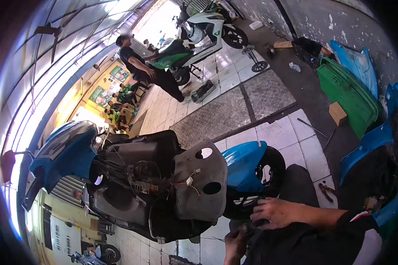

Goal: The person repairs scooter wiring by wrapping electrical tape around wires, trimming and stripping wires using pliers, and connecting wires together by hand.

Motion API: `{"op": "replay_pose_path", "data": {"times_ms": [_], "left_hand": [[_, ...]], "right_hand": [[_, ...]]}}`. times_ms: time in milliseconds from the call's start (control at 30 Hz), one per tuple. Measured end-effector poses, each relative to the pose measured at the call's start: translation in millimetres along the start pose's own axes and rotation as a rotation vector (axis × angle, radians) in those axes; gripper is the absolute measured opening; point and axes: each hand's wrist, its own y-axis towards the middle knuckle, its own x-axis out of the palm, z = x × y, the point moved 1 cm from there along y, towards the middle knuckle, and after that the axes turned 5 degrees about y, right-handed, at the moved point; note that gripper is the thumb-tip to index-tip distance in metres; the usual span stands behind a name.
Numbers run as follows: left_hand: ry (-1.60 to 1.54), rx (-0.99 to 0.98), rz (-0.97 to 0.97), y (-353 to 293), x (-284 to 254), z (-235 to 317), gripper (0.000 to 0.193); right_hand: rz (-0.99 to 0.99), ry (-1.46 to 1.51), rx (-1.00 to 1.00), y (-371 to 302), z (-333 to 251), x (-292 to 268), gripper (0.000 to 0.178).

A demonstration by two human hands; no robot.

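The stripped scooter [159,194] fills seven o'clock; its loose wires [189,181], near six, could snag if an arm brushes them. The left hand [236,242], at five, has curled fingers, but I cannot tell whether its grip clamps anything. The blue fender [243,160] and front wheel [279,167] sit at four; a turning wheel could pinch the right hand [273,213], just below, its grip bent, contact unclear. Red-handled pliers [326,192], at four farther out, could catch a foot
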Motion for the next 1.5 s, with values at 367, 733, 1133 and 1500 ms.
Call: {"op": "replay_pose_path", "data": {"times_ms": [367, 733, 1133, 1500], "left_hand": [[0.141, 0.173, -0.270, -9, -36, -37, 0.032], [0.305, 0.463, -0.054, 14, -73, -97, 0.034], [-0.019, 0.244, -0.034, 29, -58, -50, 0.032], [0.473, 0.439, 0.105, 4, -39, 14, 0.035]], "right_hand": [[-0.042, 0.004, -0.143, -20, -26, 23, 0.042], [-0.227, -0.068, -0.120, -3, -32, 31, 0.046], [-0.184, -0.176, -0.021, 36, 7, 38, 0.047], [-0.451, 0.224, 0.383, 75, 31, 26, 0.050]]}}
